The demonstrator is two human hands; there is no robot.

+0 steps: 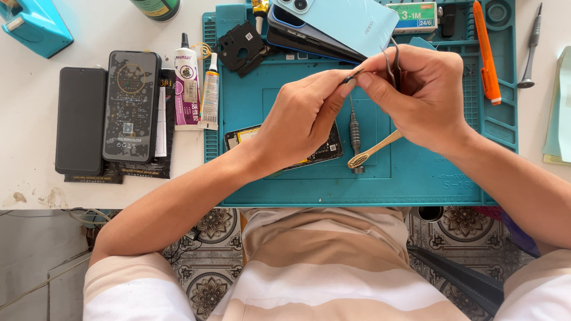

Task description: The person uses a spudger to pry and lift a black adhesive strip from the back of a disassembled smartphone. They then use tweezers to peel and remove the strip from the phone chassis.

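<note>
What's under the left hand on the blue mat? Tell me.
Under the left hand lies an opened phone on the blue mat, its dark insides showing at both ends. Its middle is covered.

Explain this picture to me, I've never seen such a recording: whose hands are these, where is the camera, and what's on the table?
The single picture comes from a camera worn on a person's head, looking down at their own bare hands above a blue mat on a white table. The left hand pinches a small dark part between its fingertips. The right hand holds tweezers and meets the left at that part. On the mat lie an opened phone, a screwdriver, a bamboo toothbrush, stacked phones and an orange pen. Left of the mat lie two dark phones and glue tubes.
</note>
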